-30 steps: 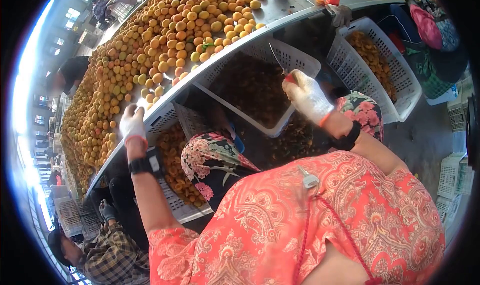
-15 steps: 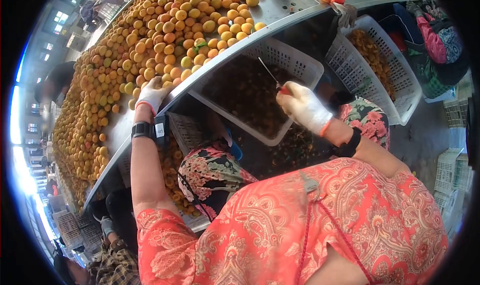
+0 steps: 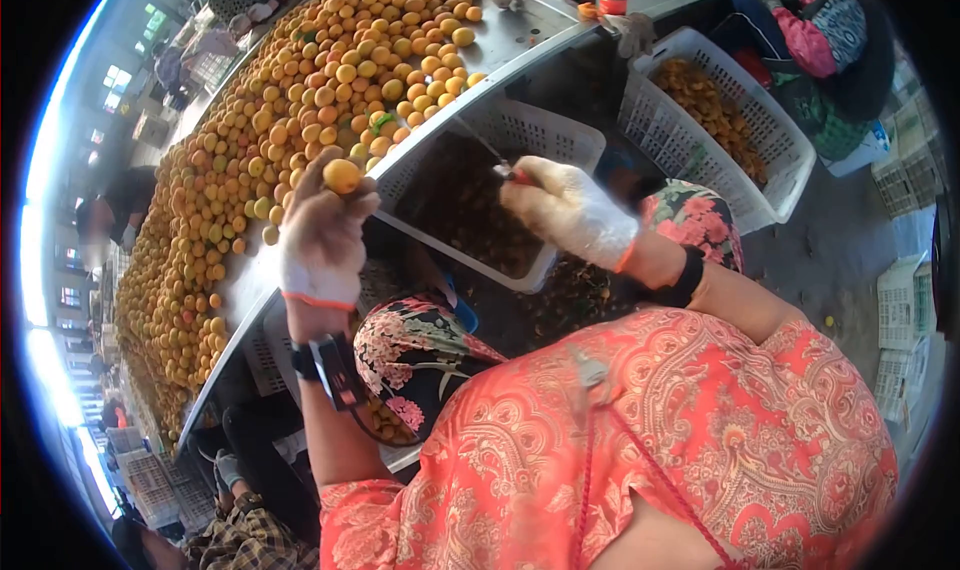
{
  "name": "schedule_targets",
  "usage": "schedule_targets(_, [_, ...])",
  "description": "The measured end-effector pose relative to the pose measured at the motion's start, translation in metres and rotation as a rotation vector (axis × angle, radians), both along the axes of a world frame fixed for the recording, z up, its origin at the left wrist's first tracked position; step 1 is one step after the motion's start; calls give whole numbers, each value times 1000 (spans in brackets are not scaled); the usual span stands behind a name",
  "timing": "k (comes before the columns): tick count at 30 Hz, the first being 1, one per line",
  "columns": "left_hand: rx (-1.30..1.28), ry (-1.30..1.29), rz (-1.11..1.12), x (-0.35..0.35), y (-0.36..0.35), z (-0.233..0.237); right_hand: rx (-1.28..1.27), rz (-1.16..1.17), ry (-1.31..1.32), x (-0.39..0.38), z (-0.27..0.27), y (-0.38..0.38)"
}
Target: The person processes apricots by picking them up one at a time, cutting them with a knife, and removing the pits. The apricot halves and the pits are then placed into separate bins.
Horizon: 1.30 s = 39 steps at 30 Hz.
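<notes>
Upper left of the frame, 1 fruit (image 3: 341, 176), freshly lifted off the heap (image 3: 325, 96), sits gripped in the left hand (image 3: 325, 245); the right hand (image 3: 578, 213) (gloved too) clasps a red-handled tool (image 3: 521, 177).

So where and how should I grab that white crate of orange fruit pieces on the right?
Probably by the rims of both long sides, from above: the white crate is open-topped, and its long walls rise above the orange fruit pieces.
</notes>
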<state>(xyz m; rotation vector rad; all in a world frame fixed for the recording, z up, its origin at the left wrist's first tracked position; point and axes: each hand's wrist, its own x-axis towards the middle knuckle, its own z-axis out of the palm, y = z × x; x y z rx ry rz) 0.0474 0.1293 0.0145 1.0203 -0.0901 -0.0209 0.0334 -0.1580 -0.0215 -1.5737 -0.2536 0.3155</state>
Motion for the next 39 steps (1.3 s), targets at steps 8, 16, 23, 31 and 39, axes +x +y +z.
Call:
schedule_targets(8, [-134,-25,-132,-55,-78,15,-162,31,-451,-46,44,-2])
schedule_targets(16, [-112,-67,-6,-83,-133,30,-186,3,-527,-60,52,-15])
schedule_targets(23, [115,-115,87,-94,-143,43,-75,1,-510,-68,67,-24])
schedule_targets(31, [298,-73,154,-105,-151,51,59,11,-487,-68,71,-27])
schedule_targets(39, [549,-125,169,-106,-146,50,-91,55,-459,-63,68,-25])
